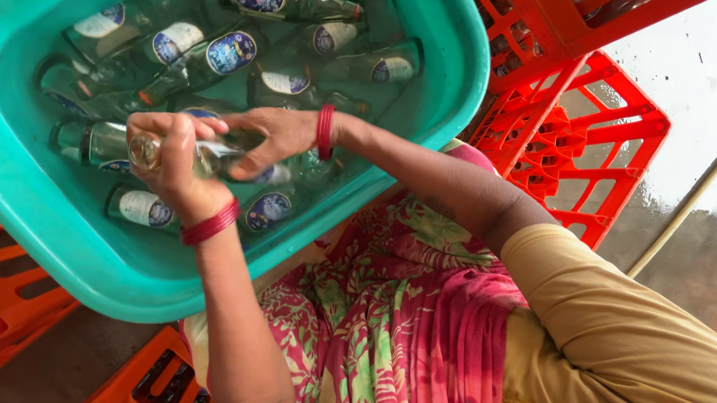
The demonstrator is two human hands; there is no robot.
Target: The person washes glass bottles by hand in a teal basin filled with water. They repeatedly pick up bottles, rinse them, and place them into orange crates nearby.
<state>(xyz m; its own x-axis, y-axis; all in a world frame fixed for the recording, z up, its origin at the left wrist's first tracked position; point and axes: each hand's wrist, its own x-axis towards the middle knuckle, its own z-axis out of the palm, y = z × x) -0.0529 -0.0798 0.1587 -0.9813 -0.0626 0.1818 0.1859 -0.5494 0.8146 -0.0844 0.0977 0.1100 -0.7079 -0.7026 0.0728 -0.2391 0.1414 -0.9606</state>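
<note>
Glass, clear and wet, is gripped from both ends in the head view: the bottle (209, 152) is held level over the teal tub (458, 78), its mouth wrapped by the left hand (173, 167), its body pinched by the right hand (273, 135), above submerged labelled bottles (221, 54). Red crates (591, 146) stand beside.

red plastic crates (583, 146) stand on the wet floor (690, 261), with a pale pipe (684, 209) lying alongside.
</note>
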